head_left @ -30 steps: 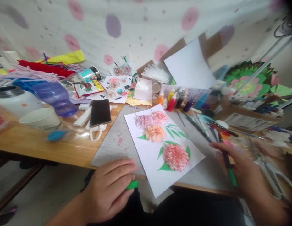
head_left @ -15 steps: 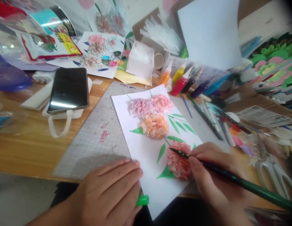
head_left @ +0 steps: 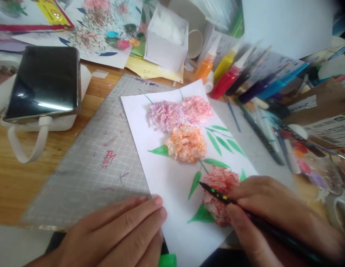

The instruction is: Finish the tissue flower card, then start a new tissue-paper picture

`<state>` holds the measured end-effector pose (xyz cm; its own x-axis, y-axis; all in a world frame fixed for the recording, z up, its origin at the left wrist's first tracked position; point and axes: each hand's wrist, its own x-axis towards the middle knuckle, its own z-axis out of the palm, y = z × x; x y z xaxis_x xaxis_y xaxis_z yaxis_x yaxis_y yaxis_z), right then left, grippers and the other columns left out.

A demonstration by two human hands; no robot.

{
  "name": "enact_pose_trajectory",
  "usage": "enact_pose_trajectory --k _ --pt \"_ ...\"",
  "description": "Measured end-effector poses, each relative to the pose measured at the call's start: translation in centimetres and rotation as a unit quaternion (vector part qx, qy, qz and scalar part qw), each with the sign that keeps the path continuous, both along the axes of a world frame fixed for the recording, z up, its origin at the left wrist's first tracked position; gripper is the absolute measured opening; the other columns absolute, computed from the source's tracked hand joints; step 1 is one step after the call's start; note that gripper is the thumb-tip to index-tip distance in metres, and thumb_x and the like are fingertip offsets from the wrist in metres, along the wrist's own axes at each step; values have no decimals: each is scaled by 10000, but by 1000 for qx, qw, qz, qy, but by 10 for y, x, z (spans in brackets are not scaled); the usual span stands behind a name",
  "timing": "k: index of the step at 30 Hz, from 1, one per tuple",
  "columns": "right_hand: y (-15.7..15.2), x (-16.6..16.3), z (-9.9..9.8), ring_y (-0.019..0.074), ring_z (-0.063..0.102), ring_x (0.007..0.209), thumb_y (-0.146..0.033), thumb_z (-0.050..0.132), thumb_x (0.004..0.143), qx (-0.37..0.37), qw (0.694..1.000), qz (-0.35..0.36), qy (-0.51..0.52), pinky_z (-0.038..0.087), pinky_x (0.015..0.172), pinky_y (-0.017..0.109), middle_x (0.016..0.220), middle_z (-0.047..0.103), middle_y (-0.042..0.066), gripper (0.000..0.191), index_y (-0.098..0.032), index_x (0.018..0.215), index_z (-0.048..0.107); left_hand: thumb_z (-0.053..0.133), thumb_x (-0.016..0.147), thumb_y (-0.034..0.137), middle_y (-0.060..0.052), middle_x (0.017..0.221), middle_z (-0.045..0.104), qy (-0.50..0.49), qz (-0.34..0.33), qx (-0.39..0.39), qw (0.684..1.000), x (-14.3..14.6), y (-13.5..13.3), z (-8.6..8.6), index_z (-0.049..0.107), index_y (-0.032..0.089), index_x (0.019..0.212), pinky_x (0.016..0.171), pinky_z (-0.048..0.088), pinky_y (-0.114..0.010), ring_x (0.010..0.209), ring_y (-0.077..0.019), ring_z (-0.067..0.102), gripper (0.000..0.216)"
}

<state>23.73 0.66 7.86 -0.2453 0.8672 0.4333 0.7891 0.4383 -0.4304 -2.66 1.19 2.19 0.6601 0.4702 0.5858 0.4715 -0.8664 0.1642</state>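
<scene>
The white sheet (head_left: 161, 170) lies on the grey cutting mat (head_left: 77, 178), its long axis slanting from far left to near right and its near end reaching past the tabletop's (head_left: 16, 189) near edge. The right hand (head_left: 275, 211) has thumb and fingers clamped on a dark pen (head_left: 268, 228). The pen's long axis runs from the near right toward the far left, passing over the red flower (head_left: 218, 178); its tip sits just beside a green leaf (head_left: 195, 185), touching or not cannot be told. That leaf lies between the two hands, to the left of the right hand's grip, with the pen tip nearest it, and its own length runs across the pen's line. The left hand (head_left: 116, 233) rests fingers together over the sheet's left edge; a green cap (head_left: 167, 260) shows beneath, though whether it is gripped is hidden.
</scene>
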Motion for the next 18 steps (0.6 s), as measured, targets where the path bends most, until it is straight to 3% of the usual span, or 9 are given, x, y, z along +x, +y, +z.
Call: enact_pose_trajectory --k 8,13,18 --pt "1 -9 2 207 679 759 -128 675 743 11 999 -21 29 571 683 346 807 694 30 183 -220 885 604 525 819 166 -43 1131 692 15 -19 13 1000 -2 1 -1 699 174 923 950 572 -337 1103 -220 626 203" --pt "-2 -2 1 217 679 795 -143 666 760 6 1000 -15 11 565 714 356 833 697 37 178 -230 903 606 497 879 274 -33 1201 658 -10 4 -1 1000 -2 -4 -7 698 187 952 977 559 -356 1099 -223 629 231" --pt "-5 6 -2 238 680 850 -149 661 770 12 999 -30 -15 558 751 378 913 706 51 225 -240 972 621 515 898 382 -28 1144 686 0 3 9 1000 -2 -5 -10 699 192 950 932 591 -341 1058 -222 651 269"
